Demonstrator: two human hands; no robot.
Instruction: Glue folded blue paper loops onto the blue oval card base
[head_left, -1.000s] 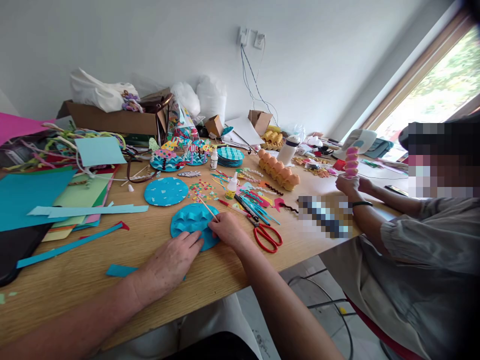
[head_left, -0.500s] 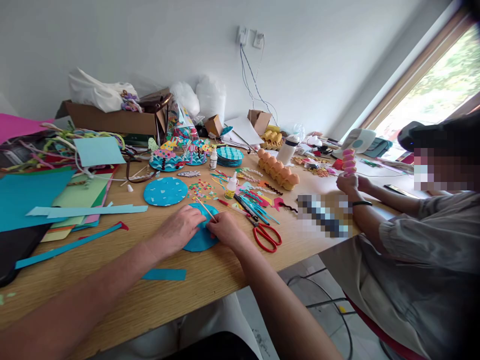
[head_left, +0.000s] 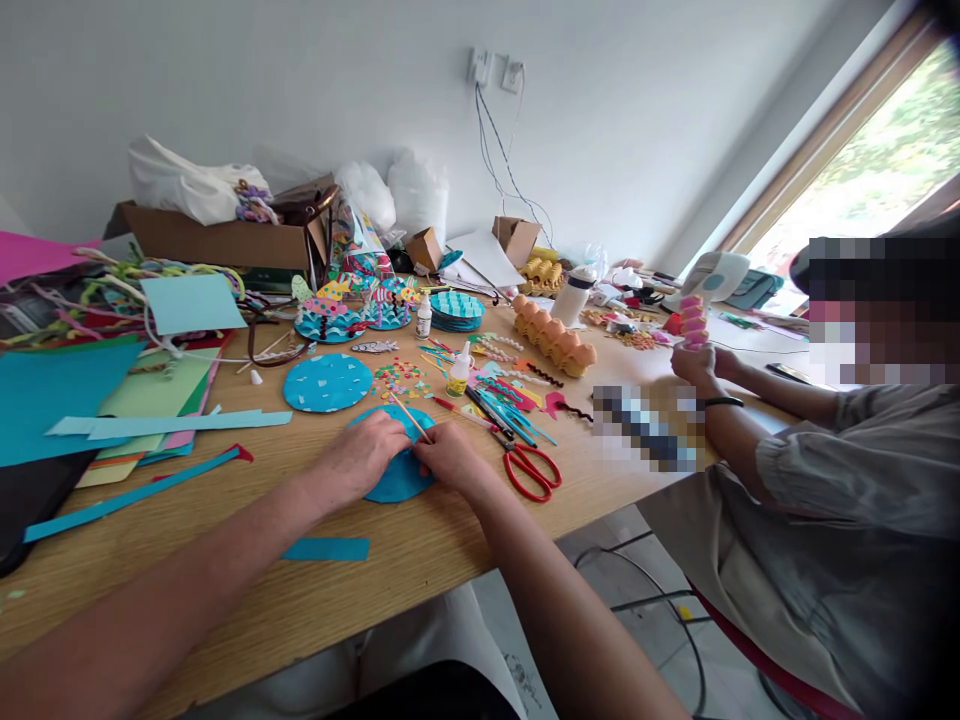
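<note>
My right hand (head_left: 453, 456) pinches a thin wooden stick (head_left: 406, 414) low down, over a round blue disc (head_left: 397, 487) on the table. The stick slants up and to the left from my fingers. My left hand (head_left: 366, 452) rests over the disc's left part, its fingers bent together close to the right hand; whatever lies between its fingertips is hidden. Behind it lies another blue disc (head_left: 328, 383) dotted with pale paper bits. Small coloured confetti (head_left: 401, 378) and a glue bottle (head_left: 459, 370) are just beyond my hands.
Red-handled scissors (head_left: 532, 470) lie to the right, near an orange egg carton strip (head_left: 553, 337). Paper strips (head_left: 326, 549) and coloured sheets (head_left: 67, 395) are on the left. Finished-looking fish decorations (head_left: 330, 315) stand behind. At right, another person's hands (head_left: 696, 368) hold a pink piece.
The view has shifted slightly. Both my hands stay over the blue disc, with the stick in almost the same place.
</note>
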